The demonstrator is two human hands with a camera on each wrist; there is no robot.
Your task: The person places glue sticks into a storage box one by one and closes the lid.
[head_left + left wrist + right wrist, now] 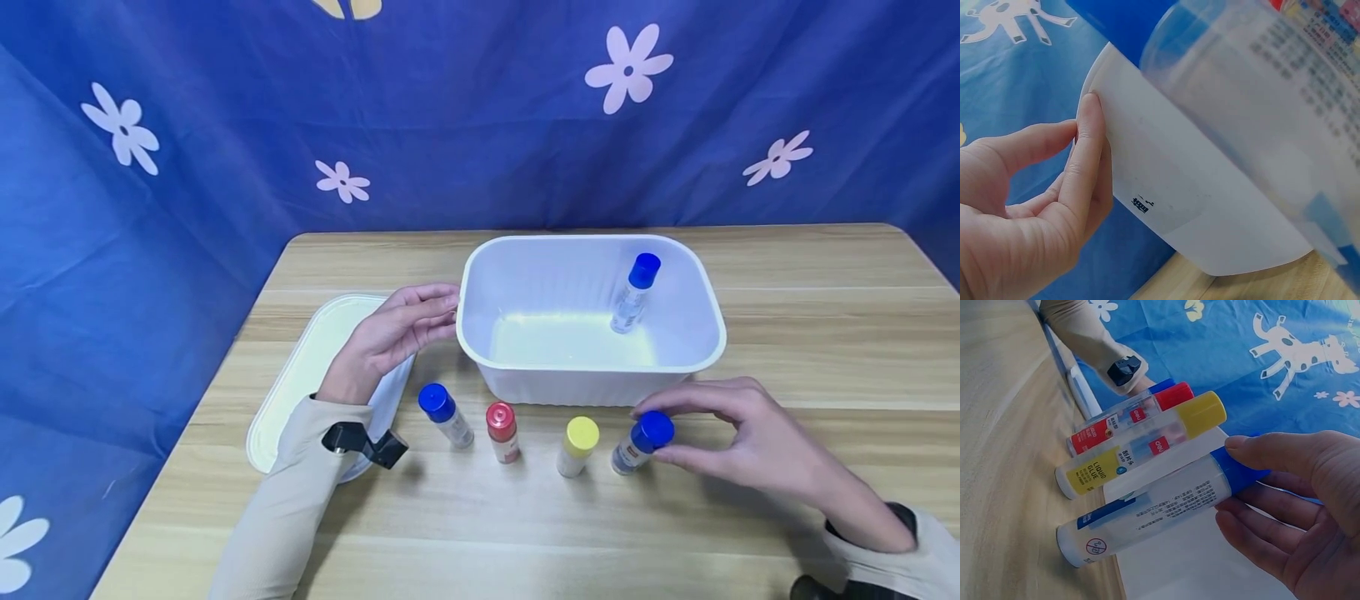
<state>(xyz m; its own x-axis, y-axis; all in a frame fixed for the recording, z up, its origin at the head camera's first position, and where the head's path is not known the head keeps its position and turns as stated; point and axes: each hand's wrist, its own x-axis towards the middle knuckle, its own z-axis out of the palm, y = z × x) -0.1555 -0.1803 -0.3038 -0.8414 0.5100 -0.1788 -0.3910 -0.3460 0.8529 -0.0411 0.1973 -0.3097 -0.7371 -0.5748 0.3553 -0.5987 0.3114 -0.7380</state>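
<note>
My right hand [738,425] pinches the blue cap of a clear liquid glue bottle [1147,503], which stands tilted in the head view, in front of a white plastic bin [570,387]. At the bin's left rim, the fairly straight fingers of my left hand [397,329] touch its side. Another blue-capped glue bottle [632,296] leans inside the bin. To the left of the pinched bottle, on the table, stand a yellow-capped glue bottle [576,450], a red-capped one [503,433] and a further blue-capped one [447,417].
A white lid [300,383] lies on the wooden table [825,325], partly under my left hand and forearm. Behind the table's back edge hangs a blue cloth [480,108] with flower prints. Small dark devices [367,442] are strapped to both wrists.
</note>
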